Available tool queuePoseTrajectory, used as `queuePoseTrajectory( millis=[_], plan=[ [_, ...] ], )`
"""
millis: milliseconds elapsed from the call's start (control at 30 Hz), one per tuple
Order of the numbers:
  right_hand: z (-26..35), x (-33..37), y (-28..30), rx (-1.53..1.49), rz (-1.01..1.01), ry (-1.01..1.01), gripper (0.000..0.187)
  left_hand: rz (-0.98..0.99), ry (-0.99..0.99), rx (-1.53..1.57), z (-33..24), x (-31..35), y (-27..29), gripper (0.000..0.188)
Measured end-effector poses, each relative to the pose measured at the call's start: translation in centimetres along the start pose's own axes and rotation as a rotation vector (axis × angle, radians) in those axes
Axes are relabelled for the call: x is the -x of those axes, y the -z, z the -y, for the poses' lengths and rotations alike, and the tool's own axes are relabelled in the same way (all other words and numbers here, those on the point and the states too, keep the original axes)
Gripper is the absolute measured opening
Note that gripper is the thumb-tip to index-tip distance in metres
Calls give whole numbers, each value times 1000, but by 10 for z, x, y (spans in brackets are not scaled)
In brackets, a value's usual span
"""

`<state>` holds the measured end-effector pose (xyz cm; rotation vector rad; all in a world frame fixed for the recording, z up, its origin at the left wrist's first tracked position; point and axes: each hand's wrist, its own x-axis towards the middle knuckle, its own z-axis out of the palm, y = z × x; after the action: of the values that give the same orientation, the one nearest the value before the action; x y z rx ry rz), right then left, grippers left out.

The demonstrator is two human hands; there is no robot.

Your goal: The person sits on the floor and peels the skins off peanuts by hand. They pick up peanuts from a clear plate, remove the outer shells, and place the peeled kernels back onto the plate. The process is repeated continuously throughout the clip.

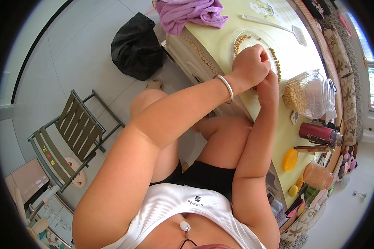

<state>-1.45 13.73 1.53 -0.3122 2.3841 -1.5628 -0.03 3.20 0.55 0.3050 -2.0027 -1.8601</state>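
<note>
Tan beans [277,64], small, round: ringed inside a clear plate [258,32], upper right of frame, on the bench [210,41]; its rim apparently keeps them aligned. Left hand [250,64], right hand [268,86]: together over plate, fingers curled; grip closure and contents cannot be told. Clear jar [316,94]: similar beans, just beside, seemingly for reach.

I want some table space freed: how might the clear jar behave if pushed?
The clear jar would probably stand fairly steady, since its pale bean-like contents lie low. Its smooth, shiny wall may be slippery. Being round-sided, it could roll if knocked over.
</note>
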Motion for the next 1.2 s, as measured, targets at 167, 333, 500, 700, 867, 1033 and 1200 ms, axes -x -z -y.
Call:
queuePoseTrajectory(
  millis=[167,333,500,700,867,1033,1200],
  plan=[
    [5,2,-2,1,-9,-19,20,-11,-3,-29,2,1,-1,16],
    [6,3,-2,-43,0,-43,19,-21,-27,-47,3,1,-4,15],
    [3,1,1,-32,-24,-49,21,-53,-72,-74,1,2,-9,14],
    [8,4,-2,-52,-20,-48,22,-70,-75,-75,4,0,-9,12],
    [9,3,-4,-62,-35,-27,19,-73,-82,-76,6,0,-10,11],
    [4,2,0,-97,11,-19,13,-69,-85,-92,5,0,-10,11],
    [6,3,-1,-107,3,-27,13,-65,-90,-96,5,0,-10,11]
  ],
)
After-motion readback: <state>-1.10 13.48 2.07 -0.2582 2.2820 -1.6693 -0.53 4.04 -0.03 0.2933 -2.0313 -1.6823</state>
